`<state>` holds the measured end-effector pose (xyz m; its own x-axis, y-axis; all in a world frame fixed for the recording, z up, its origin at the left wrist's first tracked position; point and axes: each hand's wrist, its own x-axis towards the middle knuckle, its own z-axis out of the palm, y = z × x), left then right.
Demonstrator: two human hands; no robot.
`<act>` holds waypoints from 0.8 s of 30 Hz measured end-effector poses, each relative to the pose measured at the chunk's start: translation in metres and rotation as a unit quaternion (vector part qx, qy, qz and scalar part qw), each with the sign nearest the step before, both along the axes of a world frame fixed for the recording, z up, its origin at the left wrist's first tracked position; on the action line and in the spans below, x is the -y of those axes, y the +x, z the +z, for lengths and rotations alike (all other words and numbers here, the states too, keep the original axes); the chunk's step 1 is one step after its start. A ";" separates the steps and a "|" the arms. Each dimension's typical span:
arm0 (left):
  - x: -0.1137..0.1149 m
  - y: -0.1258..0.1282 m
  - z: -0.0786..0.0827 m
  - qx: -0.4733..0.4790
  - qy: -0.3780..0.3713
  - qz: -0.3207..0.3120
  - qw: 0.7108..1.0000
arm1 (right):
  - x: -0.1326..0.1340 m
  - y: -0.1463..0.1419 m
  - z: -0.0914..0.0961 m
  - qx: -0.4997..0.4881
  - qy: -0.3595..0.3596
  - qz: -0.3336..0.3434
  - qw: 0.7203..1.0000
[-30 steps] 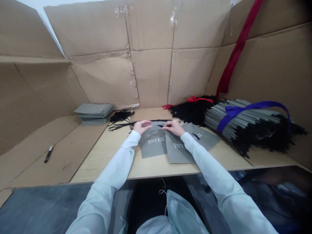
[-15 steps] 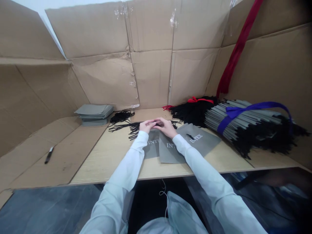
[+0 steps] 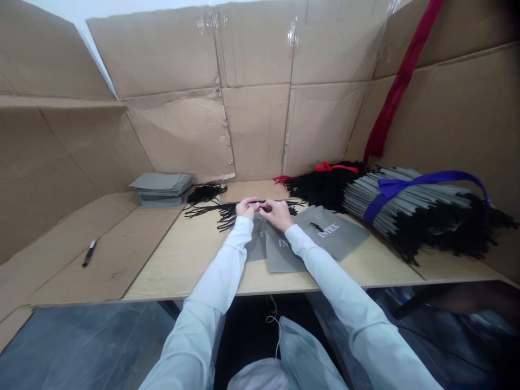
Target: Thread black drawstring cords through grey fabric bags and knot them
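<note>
My left hand (image 3: 246, 209) and my right hand (image 3: 278, 215) are close together over the top of a grey INTEX bag (image 3: 257, 250). The fingers of both are closed in a pinch on a thin black cord (image 3: 265, 206), mostly hidden by them. A bundle of black cords (image 3: 226, 212) lies behind and to the left of my hands. Under my right wrist are more overlapping flat grey bags (image 3: 282, 261) printed INTEX, and a short black piece of cord (image 3: 317, 227) rests on the right one.
A stack of grey bags (image 3: 162, 187) stands at the back left, beside a black cord pile (image 3: 206, 193). At right lie red-tied black cords (image 3: 325, 181) and a grey bag bundle (image 3: 390, 197) with a purple ribbon (image 3: 376, 207). A marker (image 3: 89, 254) lies left. Cardboard walls (image 3: 255, 124) surround the table.
My fingertips have come down from an arched, touching pose to a lower pinch, with the hands slightly apart. The view has shifted slightly; the bags and bundles stay in place.
</note>
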<state>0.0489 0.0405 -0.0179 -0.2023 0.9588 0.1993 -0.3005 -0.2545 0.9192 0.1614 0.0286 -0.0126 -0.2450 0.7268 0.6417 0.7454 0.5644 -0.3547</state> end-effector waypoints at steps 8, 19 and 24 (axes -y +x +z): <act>-0.007 -0.004 -0.008 0.112 -0.005 0.014 0.994 | 0.002 -0.009 -0.009 0.042 0.043 -0.044 0.997; 0.010 0.008 -0.012 0.200 -0.074 -0.090 0.973 | 0.003 -0.014 -0.013 0.017 -0.006 -0.044 0.999; -0.010 0.008 -0.024 0.112 -0.053 0.067 0.990 | 0.002 -0.025 -0.011 0.085 -0.022 -0.102 0.991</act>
